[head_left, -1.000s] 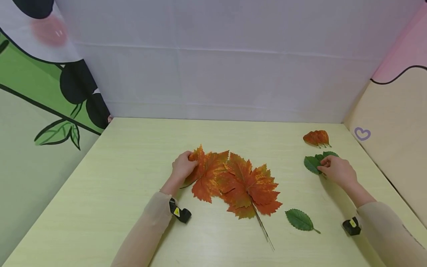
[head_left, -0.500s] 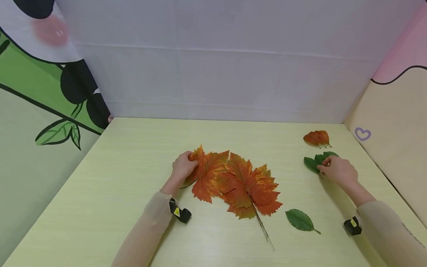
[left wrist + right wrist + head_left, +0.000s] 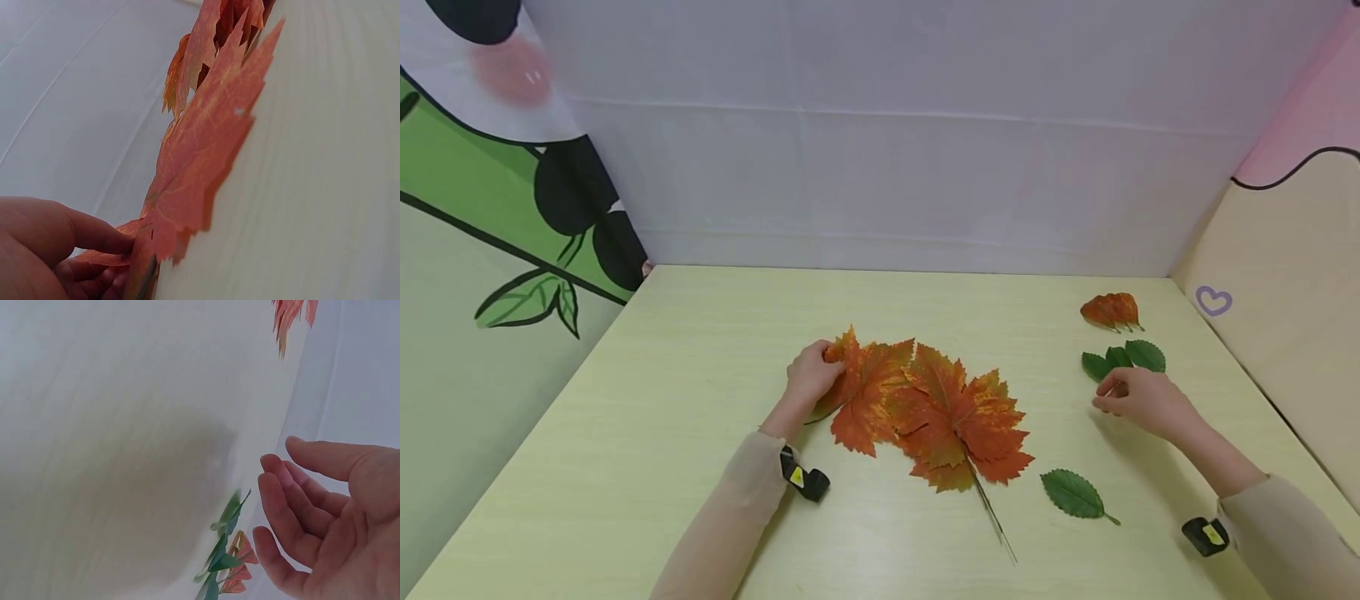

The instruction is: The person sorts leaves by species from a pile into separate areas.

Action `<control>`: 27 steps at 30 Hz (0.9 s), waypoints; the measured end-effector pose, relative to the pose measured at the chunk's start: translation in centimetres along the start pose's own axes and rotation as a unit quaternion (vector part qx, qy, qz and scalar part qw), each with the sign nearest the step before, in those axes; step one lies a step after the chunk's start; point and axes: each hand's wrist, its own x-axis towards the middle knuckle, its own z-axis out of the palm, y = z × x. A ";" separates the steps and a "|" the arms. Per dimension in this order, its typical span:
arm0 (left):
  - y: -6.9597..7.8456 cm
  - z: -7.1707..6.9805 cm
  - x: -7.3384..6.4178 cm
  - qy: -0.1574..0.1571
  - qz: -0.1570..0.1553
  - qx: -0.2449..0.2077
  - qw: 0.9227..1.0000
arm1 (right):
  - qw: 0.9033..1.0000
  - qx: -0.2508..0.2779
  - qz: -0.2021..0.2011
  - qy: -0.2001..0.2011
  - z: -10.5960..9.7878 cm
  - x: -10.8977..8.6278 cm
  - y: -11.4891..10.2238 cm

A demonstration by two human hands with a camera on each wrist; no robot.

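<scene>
Several large orange maple leaves point(image 3: 925, 408) lie fanned in the middle of the pale yellow table point(image 3: 685, 392). My left hand point(image 3: 811, 375) pinches the left edge of the leftmost maple leaf point(image 3: 200, 162), fingers curled on it. My right hand point(image 3: 1138, 402) hovers empty with loosely bent fingers point(image 3: 294, 506), just in front of a small pile of green leaves point(image 3: 1122, 358). The same green leaves point(image 3: 219, 556) show beside the fingers in the right wrist view.
A single green leaf point(image 3: 1073, 493) lies near the front, right of the maple stems. A small pile of orange leaves point(image 3: 1111, 310) sits at the back right. White and patterned screens wall in the table on three sides.
My right hand has let go of the green leaf pile and drawn back toward me and slightly left. The left hand has not moved.
</scene>
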 end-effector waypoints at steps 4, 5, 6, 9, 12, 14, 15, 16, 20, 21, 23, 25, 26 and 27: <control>0.0 0.0 0.0 -0.001 0.002 0.001 1.000 | 0.999 0.007 -0.038 -0.023 0.5 -0.5 -0.6; 0.0 -0.1 -0.1 -0.001 0.000 0.000 1.000 | 0.998 0.009 -0.049 -0.030 0.6 -0.7 -0.7; 0.0 -0.1 -0.1 -0.001 -0.001 0.000 1.000 | 0.997 0.013 -0.060 -0.040 0.7 -0.8 -0.9; 0.0 -0.1 -0.1 0.001 -0.003 -0.004 1.000 | 0.994 0.023 -0.090 -0.058 1.0 -1.2 -1.3; 0.0 0.0 -0.2 -0.001 -0.008 -0.008 1.000 | 0.990 0.035 -0.113 -0.076 1.2 -1.6 -1.7; 0.0 0.0 -0.2 -0.004 -0.010 -0.007 1.000 | 0.987 0.043 -0.124 -0.091 1.5 -1.9 -1.9; 0.0 0.0 -0.2 -0.005 -0.011 -0.006 1.000 | 0.986 0.045 -0.127 -0.100 1.6 -2.0 -2.0; 0.0 0.0 -0.2 -0.005 -0.012 -0.006 1.000 | 0.985 0.045 -0.125 -0.110 1.7 -2.1 -2.1; 0.0 -0.1 -0.2 -0.001 -0.007 -0.005 1.000 | 0.983 0.030 -0.115 -0.136 2.1 -2.5 -2.7; 0.0 -0.1 -0.2 0.000 -0.006 -0.005 1.000 | 0.984 0.019 -0.113 -0.137 2.2 -2.6 -2.9; 0.1 -0.2 -0.3 0.002 -0.006 -0.005 1.000 | 0.985 -0.003 -0.107 -0.135 2.5 -2.7 -3.2; 0.2 -0.3 -0.3 0.001 -0.008 -0.004 1.000 | 0.986 -0.027 -0.103 -0.130 2.7 -2.9 -3.5; 0.2 -0.3 -0.3 0.000 -0.010 -0.003 1.000 | 0.986 -0.037 -0.103 -0.128 2.9 -2.9 -3.6; 0.2 -0.3 -0.4 -0.002 -0.012 -0.003 1.000 | 0.986 -0.045 -0.102 -0.127 3.0 -3.0 -3.7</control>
